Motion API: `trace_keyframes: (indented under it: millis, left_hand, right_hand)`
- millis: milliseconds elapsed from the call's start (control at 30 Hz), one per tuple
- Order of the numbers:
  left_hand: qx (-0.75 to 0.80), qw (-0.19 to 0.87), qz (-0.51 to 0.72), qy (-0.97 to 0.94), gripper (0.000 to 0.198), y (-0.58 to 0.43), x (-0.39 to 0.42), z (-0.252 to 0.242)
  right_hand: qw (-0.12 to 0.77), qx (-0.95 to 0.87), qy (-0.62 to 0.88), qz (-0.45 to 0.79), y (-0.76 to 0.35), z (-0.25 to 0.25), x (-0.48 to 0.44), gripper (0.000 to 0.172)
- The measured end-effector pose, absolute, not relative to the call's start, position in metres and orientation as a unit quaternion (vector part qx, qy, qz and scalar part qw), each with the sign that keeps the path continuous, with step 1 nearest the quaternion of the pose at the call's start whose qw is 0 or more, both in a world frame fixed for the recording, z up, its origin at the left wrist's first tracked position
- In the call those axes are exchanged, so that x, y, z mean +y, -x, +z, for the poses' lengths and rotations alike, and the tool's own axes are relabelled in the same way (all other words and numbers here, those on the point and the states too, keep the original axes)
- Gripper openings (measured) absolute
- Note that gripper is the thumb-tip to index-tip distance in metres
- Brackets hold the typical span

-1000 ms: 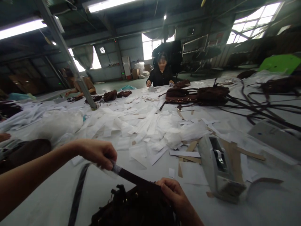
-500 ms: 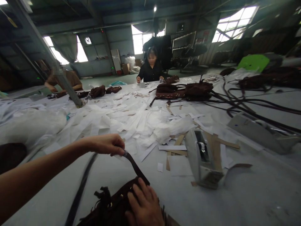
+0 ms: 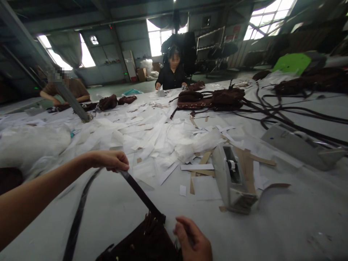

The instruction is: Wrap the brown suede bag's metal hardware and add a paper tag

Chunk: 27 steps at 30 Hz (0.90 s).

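A dark brown bag [image 3: 146, 241] lies at the near edge of the white table [image 3: 272, 224]. Its strap [image 3: 141, 195] runs taut up and to the left from the bag. My left hand [image 3: 110, 160] is closed round the strap's upper end, above the table. My right hand [image 3: 193, 241] is at the bottom edge, just right of the bag, fingers curled; whether it holds anything is hidden. A second dark strap [image 3: 77, 217] lies flat on the table under my left forearm.
A grey tape dispenser [image 3: 233, 179] stands right of centre among white paper strips [image 3: 163, 145] and brown tape bits. More brown bags [image 3: 212, 99] and long straps [image 3: 293, 116] lie farther back. One person sits opposite, another at far left beside a metal post [image 3: 73, 105].
My left hand pulled the strap farther up and left, drawing it taut. My right hand came off the top of the bag and now sits at its right side.
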<state>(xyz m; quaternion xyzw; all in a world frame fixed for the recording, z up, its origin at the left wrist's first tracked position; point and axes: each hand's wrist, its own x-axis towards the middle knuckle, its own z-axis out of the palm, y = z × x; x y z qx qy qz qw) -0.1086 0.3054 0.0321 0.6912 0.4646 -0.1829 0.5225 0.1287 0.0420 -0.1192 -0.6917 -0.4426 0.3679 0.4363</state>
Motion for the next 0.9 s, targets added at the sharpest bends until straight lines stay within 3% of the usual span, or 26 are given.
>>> trace_keyframes:
  millis: [133,267,333,500,700,800,900]
  left_hand:
    - [0.469,0.527,-0.185,-0.684,0.036,0.098,0.300,0.044]
    - [0.444,0.526,-0.150,-0.710,0.036,0.098,0.292,0.052]
    - [0.417,0.513,-0.136,-0.738,0.044,0.103,0.285,0.055]
    - [0.389,0.378,-0.155,-0.826,0.019,0.117,0.261,0.055]
    - [0.316,0.258,-0.181,-0.895,0.022,0.099,0.227,0.038]
    - [0.307,0.185,-0.195,-0.913,0.020,0.081,0.215,0.027]
    - [0.305,0.125,-0.207,-0.921,0.016,0.080,0.215,0.024]
  right_hand:
    - [0.426,-0.524,0.631,0.382,-0.120,-0.102,0.083,0.032]
    - [0.403,-0.582,0.578,0.407,-0.105,-0.096,0.097,0.017]
    - [0.419,-0.582,0.569,0.403,-0.103,-0.098,0.096,0.019]
    - [0.421,-0.630,0.549,0.352,-0.106,-0.113,0.089,0.025]
    - [0.385,-0.737,0.531,0.164,-0.095,-0.122,0.093,0.027]
    - [0.339,-0.773,0.523,0.123,-0.092,-0.120,0.096,0.020]
    - [0.337,-0.781,0.517,0.096,-0.098,-0.119,0.095,0.024]
